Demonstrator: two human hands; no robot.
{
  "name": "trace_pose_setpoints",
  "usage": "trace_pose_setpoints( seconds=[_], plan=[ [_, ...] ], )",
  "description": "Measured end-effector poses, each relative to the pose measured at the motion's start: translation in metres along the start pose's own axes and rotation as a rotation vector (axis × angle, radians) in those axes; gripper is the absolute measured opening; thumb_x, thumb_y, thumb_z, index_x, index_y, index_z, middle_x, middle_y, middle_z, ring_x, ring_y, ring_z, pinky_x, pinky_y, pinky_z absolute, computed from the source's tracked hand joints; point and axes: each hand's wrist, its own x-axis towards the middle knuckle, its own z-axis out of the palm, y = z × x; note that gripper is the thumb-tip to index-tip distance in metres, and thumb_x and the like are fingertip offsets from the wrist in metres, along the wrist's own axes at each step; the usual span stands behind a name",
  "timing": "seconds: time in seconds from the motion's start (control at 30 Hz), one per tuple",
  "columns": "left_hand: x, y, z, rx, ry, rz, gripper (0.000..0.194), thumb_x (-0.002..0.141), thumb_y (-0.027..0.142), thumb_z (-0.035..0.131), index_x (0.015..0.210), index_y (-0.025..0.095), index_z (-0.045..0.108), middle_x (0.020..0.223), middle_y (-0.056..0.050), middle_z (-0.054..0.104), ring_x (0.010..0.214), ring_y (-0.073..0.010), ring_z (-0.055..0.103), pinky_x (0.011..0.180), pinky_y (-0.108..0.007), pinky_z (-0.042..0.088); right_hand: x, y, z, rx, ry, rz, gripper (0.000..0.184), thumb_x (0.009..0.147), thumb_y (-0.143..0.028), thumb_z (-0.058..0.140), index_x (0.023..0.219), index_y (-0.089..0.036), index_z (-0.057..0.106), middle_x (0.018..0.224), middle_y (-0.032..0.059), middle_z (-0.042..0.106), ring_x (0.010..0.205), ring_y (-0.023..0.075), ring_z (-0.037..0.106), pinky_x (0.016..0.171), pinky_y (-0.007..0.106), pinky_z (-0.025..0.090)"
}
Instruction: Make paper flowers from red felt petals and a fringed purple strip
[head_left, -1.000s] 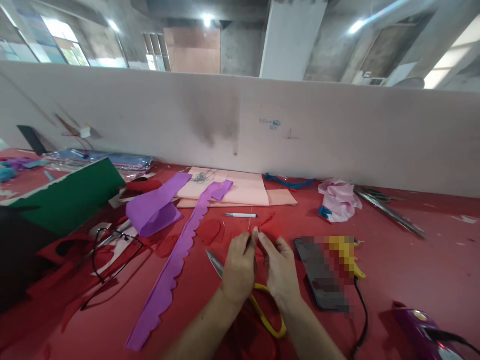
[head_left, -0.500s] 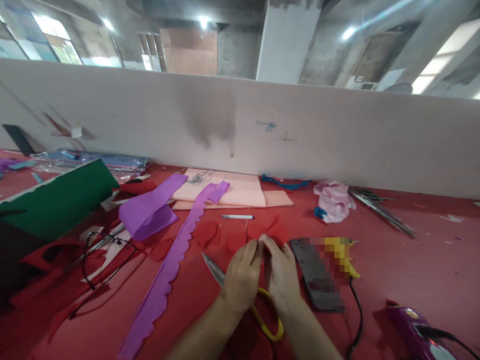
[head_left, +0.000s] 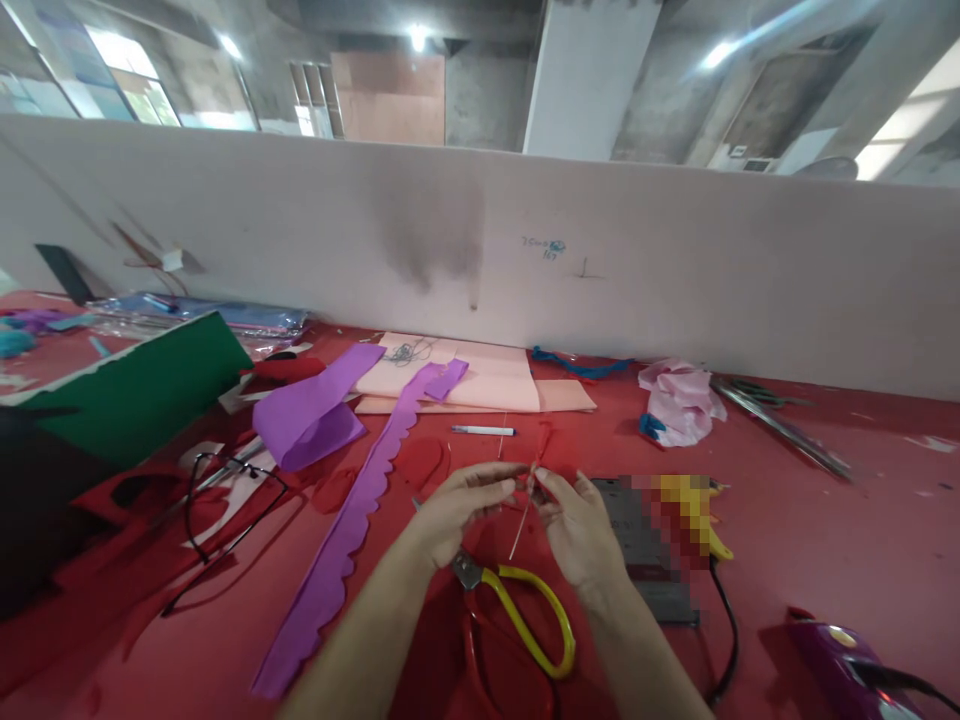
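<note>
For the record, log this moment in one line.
left hand: close beside stick | right hand: pinching stick | scissors: partly hidden by left hand | pen: beyond hands

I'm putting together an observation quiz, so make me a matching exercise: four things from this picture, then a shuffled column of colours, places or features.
1. thin pale stick
2. scissors
3. scalloped strip
4. eyeglasses

A. purple
B. black-framed
C. at the fingertips of the right hand
D. one yellow handle, one red

Right pairs: 1-C, 2-D, 3-A, 4-B.
</note>
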Motion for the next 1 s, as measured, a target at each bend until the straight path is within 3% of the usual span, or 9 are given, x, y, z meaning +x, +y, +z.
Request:
trace_pose_setpoints(
  seconds=[0.17,0.43,0.63,0.8,1.0],
  plan=[
    [0.0,0.0,-0.004,-0.109,0.046,0.029,0.034,0.062,0.029,0.082,0.093,0.016,0.076,0.093,-0.008,0.074,0.075,-0.0119,0.063,0.073,-0.022,0.045,-0.003,-0.004,0.001,-0.005,-0.086,0.089,0.022,0.048,-0.015,0.082,0.064,-0.022,0.068,0.064,-0.003,0.072,0.06,0.0138,0.064,0.062,0.026,0.052],
    [0.006,-0.001,-0.004,-0.235,0.077,0.076,0.026,0.057,0.026,0.085,0.077,0.012,0.076,0.068,-0.004,0.07,0.062,-0.0094,0.059,0.066,-0.021,0.044,-0.008,-0.004,0.001,-0.057,-0.234,0.2,0.02,0.052,-0.015,0.081,0.068,-0.019,0.07,0.062,-0.0019,0.071,0.053,0.011,0.061,0.056,0.022,0.05],
    [0.005,0.0,-0.005,-0.24,0.076,0.074,0.024,0.055,0.026,0.086,0.068,0.012,0.072,0.062,-0.001,0.065,0.057,-0.0082,0.055,0.061,-0.021,0.042,-0.007,-0.002,-0.002,-0.136,-0.287,0.236,0.022,0.054,-0.015,0.081,0.073,-0.017,0.071,0.063,-0.002,0.071,0.052,0.0099,0.059,0.057,0.022,0.05],
    [0.007,0.0,-0.006,-0.239,0.138,0.092,0.024,0.053,0.026,0.087,0.067,0.013,0.071,0.06,0.001,0.063,0.056,-0.0067,0.053,0.06,-0.019,0.041,-0.009,0.0,-0.001,-0.153,-0.199,0.177,0.03,0.055,-0.017,0.083,0.082,-0.019,0.071,0.07,-0.0002,0.074,0.063,0.0132,0.065,0.066,0.025,0.052],
    [0.007,-0.001,-0.003,-0.198,0.215,0.113,0.026,0.054,0.028,0.085,0.067,0.014,0.069,0.061,0.002,0.063,0.056,-0.0068,0.052,0.059,-0.019,0.04,-0.014,-0.001,0.007,-0.315,-0.278,-0.03,0.035,0.063,-0.019,0.078,0.097,-0.02,0.071,0.097,0.004,0.075,0.088,0.0214,0.068,0.086,0.037,0.051]
  ],
)
